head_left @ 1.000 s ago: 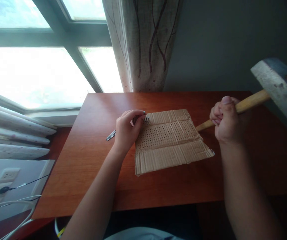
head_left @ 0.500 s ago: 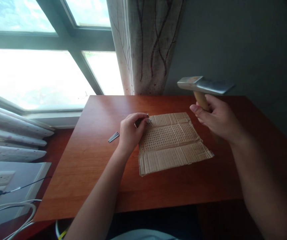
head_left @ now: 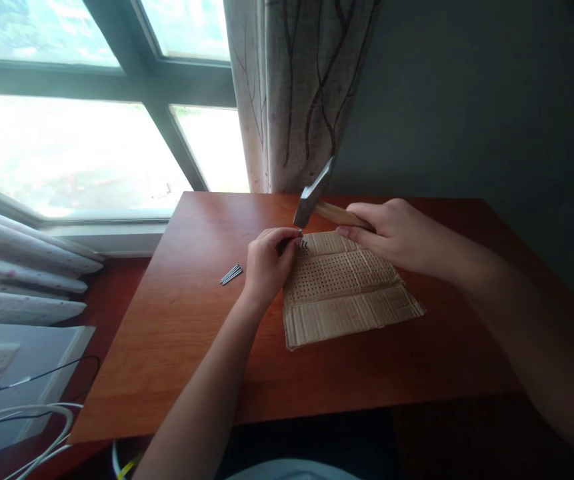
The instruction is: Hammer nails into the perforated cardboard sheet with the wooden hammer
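One second ago the hammer (head_left: 311, 199) was raised far right; now its head meets or nearly meets the nail (head_left: 300, 232) at the far left of the cardboard (head_left: 341, 280), the right hand (head_left: 389, 230) clenched round its handle. The left hand (head_left: 268, 267) pinches that nail as before, beside loose nails (head_left: 231, 274) on the tabletop (head_left: 177, 347).
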`<state>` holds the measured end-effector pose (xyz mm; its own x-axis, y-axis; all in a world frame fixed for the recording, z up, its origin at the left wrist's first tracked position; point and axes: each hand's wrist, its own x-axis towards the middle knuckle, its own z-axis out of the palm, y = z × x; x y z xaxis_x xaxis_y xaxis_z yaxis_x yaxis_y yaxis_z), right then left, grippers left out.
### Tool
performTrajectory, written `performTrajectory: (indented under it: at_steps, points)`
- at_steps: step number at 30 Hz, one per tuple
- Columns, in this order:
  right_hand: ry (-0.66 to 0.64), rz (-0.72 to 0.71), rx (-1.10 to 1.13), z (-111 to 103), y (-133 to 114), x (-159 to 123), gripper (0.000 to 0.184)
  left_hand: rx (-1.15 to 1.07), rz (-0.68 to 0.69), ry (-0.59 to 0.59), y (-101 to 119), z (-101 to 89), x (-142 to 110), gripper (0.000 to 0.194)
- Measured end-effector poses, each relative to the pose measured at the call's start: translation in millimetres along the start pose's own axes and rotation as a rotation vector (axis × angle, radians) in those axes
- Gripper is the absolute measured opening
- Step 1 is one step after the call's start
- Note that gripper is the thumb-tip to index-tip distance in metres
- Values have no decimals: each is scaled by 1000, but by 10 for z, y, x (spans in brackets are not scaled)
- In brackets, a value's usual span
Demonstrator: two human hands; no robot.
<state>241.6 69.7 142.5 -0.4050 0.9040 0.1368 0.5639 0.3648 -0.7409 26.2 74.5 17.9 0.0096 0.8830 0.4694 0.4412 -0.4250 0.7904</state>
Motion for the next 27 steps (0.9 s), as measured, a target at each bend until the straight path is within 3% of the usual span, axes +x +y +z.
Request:
performTrajectory:
  at_steps: [12,20,24,27]
  points:
    - [-24,-29,-197,29,101,13,39,21,-1,-4,-9,6,0,9]
    - [-117,134,-359,24,-36,-33,35,37,-13,-38,-4,-5,-1,10]
    - [-183,155,-370,39,-58,-31,34,41,-15,-47,9,-10,-2,9]
    - [-158,154,-364,30,-54,-33,35,42,-13,-58,16,-13,-1,10]
